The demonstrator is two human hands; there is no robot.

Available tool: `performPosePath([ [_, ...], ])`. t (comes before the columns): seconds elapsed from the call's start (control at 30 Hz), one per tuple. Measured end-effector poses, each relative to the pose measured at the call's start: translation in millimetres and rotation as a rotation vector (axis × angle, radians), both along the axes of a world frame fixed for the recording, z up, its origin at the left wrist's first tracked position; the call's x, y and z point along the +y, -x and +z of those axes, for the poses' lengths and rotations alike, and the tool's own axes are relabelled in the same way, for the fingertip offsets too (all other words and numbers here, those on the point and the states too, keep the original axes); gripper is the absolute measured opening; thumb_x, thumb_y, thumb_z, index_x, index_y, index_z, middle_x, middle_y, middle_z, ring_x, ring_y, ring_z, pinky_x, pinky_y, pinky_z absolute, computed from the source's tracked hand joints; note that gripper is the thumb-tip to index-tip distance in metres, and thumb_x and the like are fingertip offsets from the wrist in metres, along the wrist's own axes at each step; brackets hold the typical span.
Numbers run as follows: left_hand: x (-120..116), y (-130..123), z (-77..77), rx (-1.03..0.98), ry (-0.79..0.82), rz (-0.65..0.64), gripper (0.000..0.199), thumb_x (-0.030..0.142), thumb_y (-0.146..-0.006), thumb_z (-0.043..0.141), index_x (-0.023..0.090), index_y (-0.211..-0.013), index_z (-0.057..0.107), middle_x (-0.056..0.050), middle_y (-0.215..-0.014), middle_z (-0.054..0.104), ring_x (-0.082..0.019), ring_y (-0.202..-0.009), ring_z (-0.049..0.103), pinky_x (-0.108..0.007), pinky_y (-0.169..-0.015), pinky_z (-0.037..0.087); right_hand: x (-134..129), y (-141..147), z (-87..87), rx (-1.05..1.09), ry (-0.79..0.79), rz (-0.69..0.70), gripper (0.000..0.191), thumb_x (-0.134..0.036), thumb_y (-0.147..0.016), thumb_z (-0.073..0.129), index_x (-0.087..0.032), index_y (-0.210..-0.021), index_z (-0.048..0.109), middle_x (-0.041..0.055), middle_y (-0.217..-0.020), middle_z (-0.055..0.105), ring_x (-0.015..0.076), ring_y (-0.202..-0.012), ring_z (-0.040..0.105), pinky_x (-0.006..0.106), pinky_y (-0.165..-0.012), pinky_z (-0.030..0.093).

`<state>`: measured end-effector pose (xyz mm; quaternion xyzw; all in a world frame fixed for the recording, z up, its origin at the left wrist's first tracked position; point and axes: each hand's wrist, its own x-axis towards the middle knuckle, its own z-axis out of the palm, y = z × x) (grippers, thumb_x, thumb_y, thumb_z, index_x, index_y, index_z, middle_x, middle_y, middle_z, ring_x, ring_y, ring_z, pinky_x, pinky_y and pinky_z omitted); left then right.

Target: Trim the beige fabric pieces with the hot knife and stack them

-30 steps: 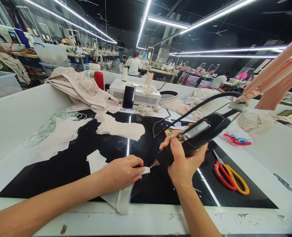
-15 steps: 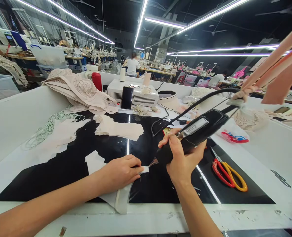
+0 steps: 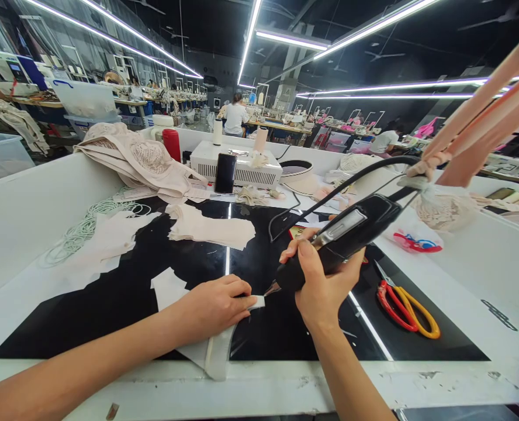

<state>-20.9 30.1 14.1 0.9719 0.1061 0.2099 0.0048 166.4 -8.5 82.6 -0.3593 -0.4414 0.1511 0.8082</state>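
My left hand [image 3: 218, 307] presses a pale fabric piece [image 3: 218, 356] onto the glossy black board [image 3: 268, 336], its fingers close together near a small white end of the cloth. Wrapped in my right hand [image 3: 325, 280] is a black handheld tool [image 3: 356, 225], tilted so that its pointed metal tip meets or nearly meets that white end. A cable and pink cloth strips run from the tool's upper end. Left of centre lie a stack of cream fabric pieces [image 3: 211, 227] and another white piece [image 3: 168, 286], partly under my left forearm.
Scissors [image 3: 406, 310] with red and yellow handles lie at the right. Mint cords [image 3: 82, 231] and pale cutouts [image 3: 106, 240] are at the left. Behind are a phone [image 3: 225, 173], a white box [image 3: 202, 161], a red container [image 3: 171, 145] and beige garments [image 3: 141, 158].
The upper end of the tool has shifted slightly left and down, and the hanging pink strips have swung. Both hands keep nearly the same place and hold.
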Motion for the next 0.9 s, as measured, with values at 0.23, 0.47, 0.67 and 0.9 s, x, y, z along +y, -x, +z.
performPosePath([
  [0.23, 1.3, 1.2, -0.6, -0.013, 0.021, -0.017, 0.026, 0.023, -0.109, 0.051, 0.013, -0.126, 0.069, -0.009, -0.115, 0.068, -0.019, -0.103, 0.066, -0.03, -0.093, 0.061, 0.3, 0.5, -0.2, -0.009, -0.01, 0.024, 0.037, -0.023, -0.085, 0.082, -0.028, -0.109, 0.054, -0.0055, -0.085, 0.067, 0.0123, -0.057, 0.063, 0.03, -0.053, 0.058],
  [0.47, 0.8, 1.0, -0.9, -0.011, 0.024, -0.012, 0.027, 0.022, -0.108, 0.054, 0.013, -0.128, 0.069, -0.009, -0.116, 0.069, -0.02, -0.104, 0.066, -0.032, -0.094, 0.061, 1.5, 2.6, -1.7, -0.016, 0.004, 0.004, 0.034, -0.02, -0.086, 0.079, -0.027, -0.106, 0.053, -0.0058, -0.088, 0.068, 0.0117, -0.057, 0.064, 0.029, -0.052, 0.057],
  [0.67, 1.6, 1.7, -0.5, -0.007, 0.041, -0.015, 0.027, 0.021, -0.107, 0.055, 0.013, -0.128, 0.069, -0.009, -0.117, 0.069, -0.02, -0.104, 0.066, -0.033, -0.094, 0.062, -0.3, 2.9, 1.5, -0.008, 0.022, -0.017, 0.032, -0.019, -0.086, 0.079, -0.027, -0.103, 0.053, -0.006, -0.085, 0.067, 0.0115, -0.056, 0.064, 0.029, -0.051, 0.058],
  [0.9, 0.8, -0.3, -0.9, -0.031, 0.031, -0.019, 0.025, 0.02, -0.105, 0.059, 0.011, -0.125, 0.07, -0.011, -0.117, 0.07, -0.022, -0.103, 0.066, -0.035, -0.093, 0.062, -9.4, 1.1, -0.6, -0.001, 0.038, -0.008, 0.038, -0.024, -0.085, 0.081, -0.027, -0.113, 0.054, -0.0058, -0.085, 0.066, 0.0112, -0.058, 0.063, 0.029, -0.053, 0.058],
])
